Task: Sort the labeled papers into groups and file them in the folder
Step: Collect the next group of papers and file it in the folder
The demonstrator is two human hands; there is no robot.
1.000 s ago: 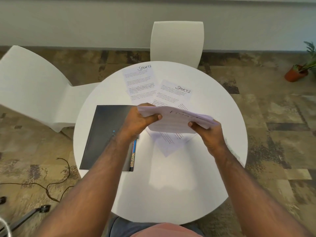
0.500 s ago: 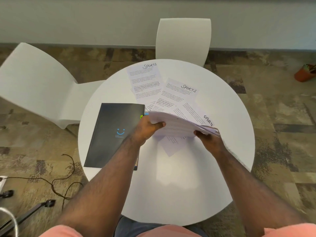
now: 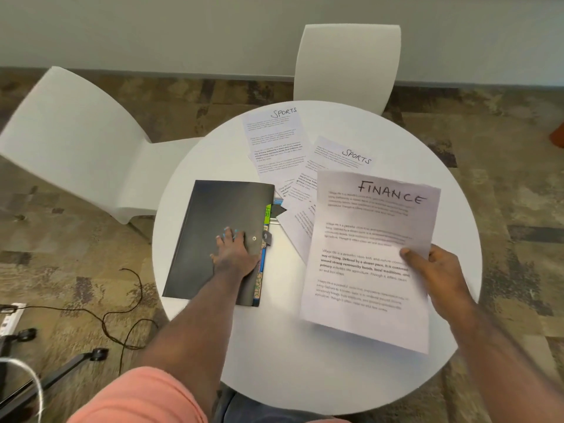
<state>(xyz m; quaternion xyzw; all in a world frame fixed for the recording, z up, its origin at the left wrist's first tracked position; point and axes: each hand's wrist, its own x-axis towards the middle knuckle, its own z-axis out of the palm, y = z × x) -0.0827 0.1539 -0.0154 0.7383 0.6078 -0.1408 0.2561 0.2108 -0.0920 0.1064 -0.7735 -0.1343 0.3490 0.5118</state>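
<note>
At the table [image 3: 305,361], my folder [image 3: 213,215] lies closed at nine o'clock, nothing filed yet, I judge; Sports sheets [image 3: 274,138] fan out at twelve; my right hand [image 3: 439,276] pinches the Finance sheet [image 3: 369,257] at three; my left hand [image 3: 233,251] rests spread flat on the cover.

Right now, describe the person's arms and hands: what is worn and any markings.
Both forearms are bare, with no watch, bracelet or ring showing. The left hand has light blue polish on the nails of its fingers. The right hand shows no polish on the visible thumbnail. A salmon-pink sleeve shows at the left upper arm.
</note>
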